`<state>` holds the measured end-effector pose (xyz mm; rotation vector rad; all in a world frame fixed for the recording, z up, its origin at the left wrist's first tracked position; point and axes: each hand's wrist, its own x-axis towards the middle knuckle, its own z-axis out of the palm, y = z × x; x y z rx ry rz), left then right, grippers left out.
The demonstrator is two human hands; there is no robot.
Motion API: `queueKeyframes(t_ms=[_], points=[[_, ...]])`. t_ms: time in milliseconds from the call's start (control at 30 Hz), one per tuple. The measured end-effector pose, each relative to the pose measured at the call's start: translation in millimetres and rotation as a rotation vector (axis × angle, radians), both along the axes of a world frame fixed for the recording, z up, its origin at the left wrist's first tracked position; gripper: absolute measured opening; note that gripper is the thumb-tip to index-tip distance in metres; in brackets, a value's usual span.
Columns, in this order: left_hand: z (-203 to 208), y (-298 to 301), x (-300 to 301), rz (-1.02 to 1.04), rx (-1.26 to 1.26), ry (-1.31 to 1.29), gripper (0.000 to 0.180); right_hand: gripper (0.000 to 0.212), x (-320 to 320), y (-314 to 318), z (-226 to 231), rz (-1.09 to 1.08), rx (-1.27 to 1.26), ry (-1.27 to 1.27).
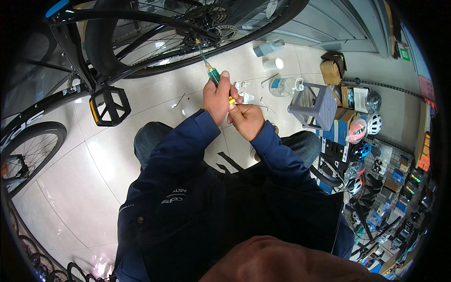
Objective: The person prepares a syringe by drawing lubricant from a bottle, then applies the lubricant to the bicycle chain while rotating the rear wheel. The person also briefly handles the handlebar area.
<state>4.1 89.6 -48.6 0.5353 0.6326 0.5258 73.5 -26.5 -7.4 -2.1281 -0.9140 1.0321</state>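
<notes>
My left hand is wrapped round a syringe with green liquid in its clear barrel. A thin tube runs from the syringe tip up to the brake caliper area beside the rear wheel of a black bicycle. Close below, my right hand is closed at the syringe's rear end, its thumb by a small yellow part. The fingers hide most of that end.
A pedal hangs at left. On the tiled floor are a clear jug, a bottle, a white cup, hex keys and crumpled tissue. A grey stool stands at right, near boxes and helmets.
</notes>
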Motion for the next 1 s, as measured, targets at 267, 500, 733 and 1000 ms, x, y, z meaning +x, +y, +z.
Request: queueKeyframes(t_ms=[267,500,733,1000], points=[[2.7,-0.5,-1.0,-0.003,0.005,0.010,0.044,0.047,0.1,-1.1,0.6,-0.040,0.014,0.136],[-5.1,13.2,-8.5,0.013,0.174,0.087,0.041,0.031,10.7,-4.1,-13.8,0.002,0.087,0.421],[-28.1,72.3,-6.1,0.131,-0.016,-0.195,0.041,0.033,16.2,5.7,-22.4,-0.023,0.050,0.425],[-35.1,74.0,2.5,0.201,-0.105,-0.227,0.030,0.031,18.3,3.2,-13.6,0.016,0.019,0.468]])
